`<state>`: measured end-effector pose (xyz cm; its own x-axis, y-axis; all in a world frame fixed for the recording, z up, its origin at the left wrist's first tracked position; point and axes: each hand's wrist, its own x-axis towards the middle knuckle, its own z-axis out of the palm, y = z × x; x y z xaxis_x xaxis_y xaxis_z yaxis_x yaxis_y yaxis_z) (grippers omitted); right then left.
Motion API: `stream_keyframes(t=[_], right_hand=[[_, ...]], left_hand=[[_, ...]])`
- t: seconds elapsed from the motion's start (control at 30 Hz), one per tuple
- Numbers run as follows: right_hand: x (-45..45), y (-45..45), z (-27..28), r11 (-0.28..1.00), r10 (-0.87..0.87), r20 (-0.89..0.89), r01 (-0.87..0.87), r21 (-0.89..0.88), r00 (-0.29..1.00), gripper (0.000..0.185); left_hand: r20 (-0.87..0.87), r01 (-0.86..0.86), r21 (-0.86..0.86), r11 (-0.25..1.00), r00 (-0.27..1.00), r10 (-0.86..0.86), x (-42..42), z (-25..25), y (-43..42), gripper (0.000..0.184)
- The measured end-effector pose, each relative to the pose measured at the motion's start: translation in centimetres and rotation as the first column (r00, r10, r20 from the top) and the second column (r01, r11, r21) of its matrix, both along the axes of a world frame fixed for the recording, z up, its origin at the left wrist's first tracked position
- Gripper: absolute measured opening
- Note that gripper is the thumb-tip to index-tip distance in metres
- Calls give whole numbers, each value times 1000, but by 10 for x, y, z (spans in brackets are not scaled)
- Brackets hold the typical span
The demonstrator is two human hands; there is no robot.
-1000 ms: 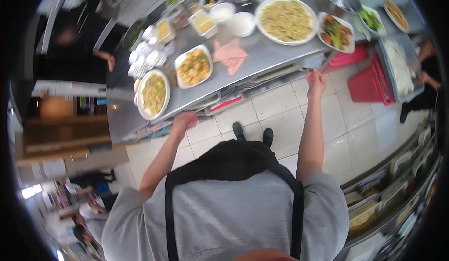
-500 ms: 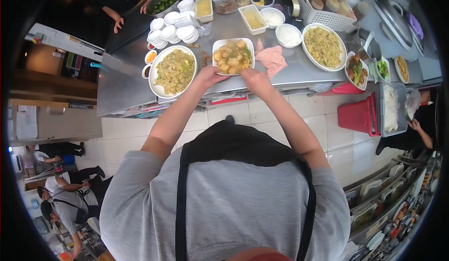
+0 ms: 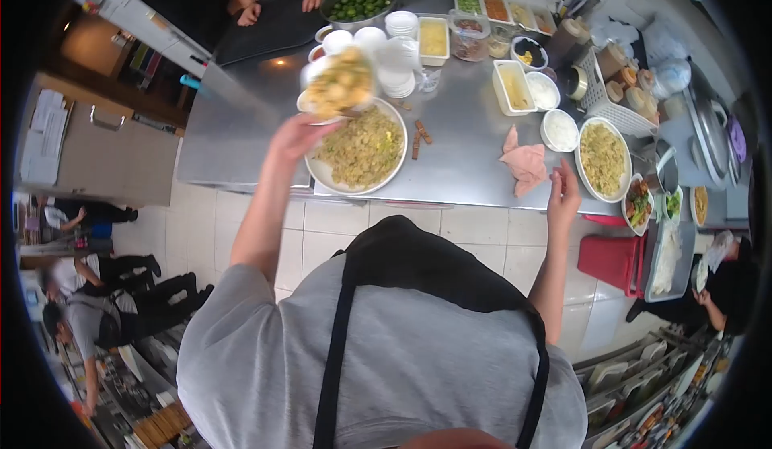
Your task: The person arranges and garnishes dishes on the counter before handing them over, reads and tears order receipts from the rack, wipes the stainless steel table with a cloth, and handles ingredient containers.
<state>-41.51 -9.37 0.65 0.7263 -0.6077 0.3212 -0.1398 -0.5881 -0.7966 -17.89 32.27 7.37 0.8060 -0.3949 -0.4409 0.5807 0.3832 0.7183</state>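
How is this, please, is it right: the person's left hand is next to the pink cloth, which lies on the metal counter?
Not the left hand: the head view shows the right hand next to the pink cloth, which does lie on the metal counter.

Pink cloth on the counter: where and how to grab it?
I'd pinch the pink cloth by its rumpled middle, from above and the right. It lies loose and creased on the bare steel counter, so its folds should bunch up easily; the right hand is close to its right edge.
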Motion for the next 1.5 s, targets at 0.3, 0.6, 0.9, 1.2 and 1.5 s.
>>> stream_keyframes(t=[0.3, 0.6, 0.9, 1.2, 1.5], right_hand=[[-45, -30, 25, 942, -325, -32, 321, -96, 945, 18], [-147, -156, 54, 717, -657, 24, 634, -291, 754, 17], [-215, -393, -57, 330, -860, 133, 339, 881, 493, 14], [-164, -543, -127, 247, -881, 183, 94, 964, 435, 30], [-250, -504, -66, 480, -812, 169, 473, 739, 558, 37]], left_hand=[[64, -481, 141, 865, 877, 477, 164, -129, 174, 38], [109, -599, 116, 792, 800, 590, 225, -201, 190, 36], [498, -857, 256, 448, 514, 699, 163, -103, 65, 42], [656, -754, 169, 635, 567, 499, 100, 29, -69, 44], [918, -494, 368, 787, 326, -225, 15, 83, -319, 30]])
